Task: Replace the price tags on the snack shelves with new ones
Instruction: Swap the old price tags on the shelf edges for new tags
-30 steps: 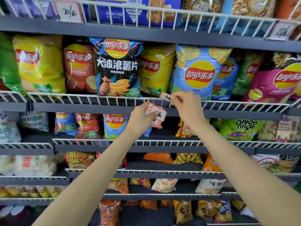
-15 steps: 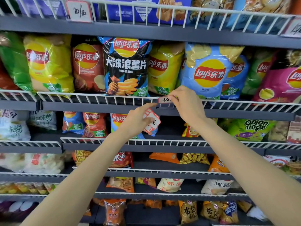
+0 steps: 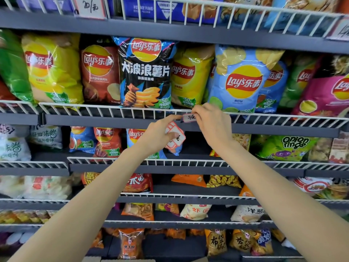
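A small white price tag (image 3: 189, 118) with a red border and handwriting sits against the white wire rail (image 3: 105, 110) of the chip shelf, below the black Lay's bag (image 3: 146, 72). My right hand (image 3: 212, 122) pinches the tag's right end. My left hand (image 3: 157, 136) holds a small stack of red-bordered price tags (image 3: 176, 138) in its palm, while its index finger stretches up and touches the tag's left end.
Lay's bags fill the shelf above the rail. Another handwritten tag (image 3: 90, 5) hangs on the top shelf's rail at the upper left, and a third tag (image 3: 340, 30) at the upper right. Lower shelves hold more snack bags, among them onion rings (image 3: 287, 147).
My right hand lifted the single tag up from in front of the shelf edge onto the wire rail. My left hand followed upward with the stack, its index finger now on the tag.
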